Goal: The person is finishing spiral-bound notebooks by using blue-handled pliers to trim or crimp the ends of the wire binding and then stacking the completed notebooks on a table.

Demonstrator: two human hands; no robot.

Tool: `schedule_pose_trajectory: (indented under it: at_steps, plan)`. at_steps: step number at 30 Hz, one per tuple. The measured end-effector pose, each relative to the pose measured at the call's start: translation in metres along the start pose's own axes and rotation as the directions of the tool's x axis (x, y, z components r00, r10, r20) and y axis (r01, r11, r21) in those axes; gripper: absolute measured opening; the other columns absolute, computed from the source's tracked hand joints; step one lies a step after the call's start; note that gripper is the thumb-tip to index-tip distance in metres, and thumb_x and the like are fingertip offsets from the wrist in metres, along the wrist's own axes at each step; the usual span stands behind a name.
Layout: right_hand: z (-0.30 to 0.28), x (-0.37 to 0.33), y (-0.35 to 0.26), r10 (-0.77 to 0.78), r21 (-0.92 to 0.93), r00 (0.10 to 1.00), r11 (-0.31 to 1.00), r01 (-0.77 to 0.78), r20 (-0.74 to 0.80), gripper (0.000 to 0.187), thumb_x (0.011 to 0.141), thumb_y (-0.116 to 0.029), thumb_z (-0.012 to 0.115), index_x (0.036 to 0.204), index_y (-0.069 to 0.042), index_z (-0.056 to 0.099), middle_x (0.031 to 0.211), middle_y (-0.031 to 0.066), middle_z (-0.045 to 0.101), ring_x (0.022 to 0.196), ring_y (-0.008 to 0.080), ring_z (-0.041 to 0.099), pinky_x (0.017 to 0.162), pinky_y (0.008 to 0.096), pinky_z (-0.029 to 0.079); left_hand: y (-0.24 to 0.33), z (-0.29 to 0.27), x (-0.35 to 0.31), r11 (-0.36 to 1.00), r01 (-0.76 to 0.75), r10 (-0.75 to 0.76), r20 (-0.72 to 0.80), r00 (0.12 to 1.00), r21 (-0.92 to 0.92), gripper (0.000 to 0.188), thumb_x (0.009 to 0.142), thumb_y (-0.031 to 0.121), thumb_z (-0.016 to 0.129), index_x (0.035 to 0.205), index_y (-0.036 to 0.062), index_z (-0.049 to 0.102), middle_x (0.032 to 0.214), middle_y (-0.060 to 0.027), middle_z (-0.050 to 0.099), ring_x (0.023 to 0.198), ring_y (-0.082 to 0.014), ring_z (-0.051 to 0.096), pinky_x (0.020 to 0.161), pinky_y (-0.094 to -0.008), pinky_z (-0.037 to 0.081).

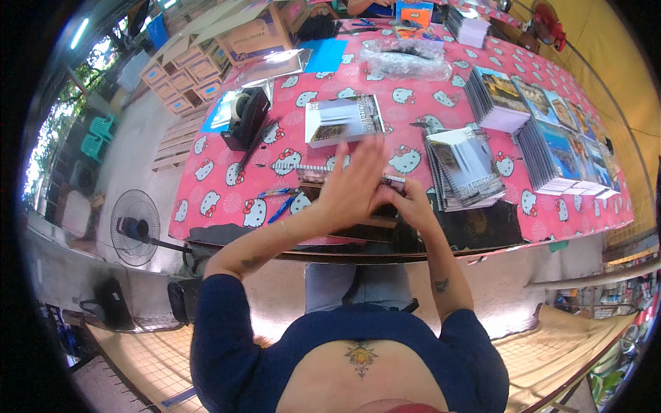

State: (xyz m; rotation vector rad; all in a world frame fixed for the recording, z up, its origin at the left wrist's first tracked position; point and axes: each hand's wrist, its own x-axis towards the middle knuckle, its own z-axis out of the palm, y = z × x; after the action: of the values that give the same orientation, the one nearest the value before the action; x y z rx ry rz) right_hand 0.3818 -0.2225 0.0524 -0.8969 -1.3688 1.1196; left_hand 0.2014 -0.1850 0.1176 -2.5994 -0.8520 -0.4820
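Observation:
My left hand (357, 175) lies across a spiral-bound notebook (310, 175), its fingers stretched out and smeared by motion. At the right end of that notebook, my right hand (411, 204) pinches its edge. The left hand hides most of the cover. Under the notebook is a dark block or stand (375, 229) at the table's near edge. Just beyond my hands lies a stack of notebooks (344, 118) with a waterfall cover. Another waterfall-cover stack (463, 165) stands to the right. Blue-handled tools (281, 206), perhaps pliers or scissors, lie to the left.
A black tape dispenser (246, 120) stands at the left on the pink patterned tablecloth (206, 186). Several notebook stacks (564, 155) line the right side. Clear plastic wrap (406, 60) lies farther back. Cardboard boxes (255, 38) and a fan (134, 227) are left. Another person's arm shows at the far end.

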Motion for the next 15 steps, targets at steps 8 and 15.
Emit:
schedule_pose_trajectory:
  at_steps: [8,15]
  plan:
    - [0.006,0.003,-0.016,-0.020,-0.116,0.999,0.993,0.023,0.028,0.023,0.093,-0.007,0.062,0.114,0.002,0.065,0.089,0.0053,0.070,0.085,0.0069,0.059,0.075,0.0298,0.051,0.004,-0.005,0.000,0.997,0.002,0.001,0.033,0.999,-0.072,0.084,0.095,0.054,0.047,0.151,-0.0062,0.027,0.159,-0.0263,0.023,0.151,-0.0375,0.016,0.119,-0.0587,0.003]
    - [0.000,0.004,-0.006,0.042,-0.111,0.999,0.993,-0.044,-0.022,0.025,0.091,-0.013,0.067,0.111,0.002,0.063,0.095,0.0099,0.071,0.083,0.0099,0.058,0.075,0.0322,0.050,0.019,-0.001,-0.012,0.972,0.025,-0.016,0.040,0.999,-0.235,0.080,0.098,0.052,0.044,0.151,-0.0056,0.027,0.160,-0.0247,0.022,0.151,-0.0372,0.015,0.119,-0.0587,0.002]
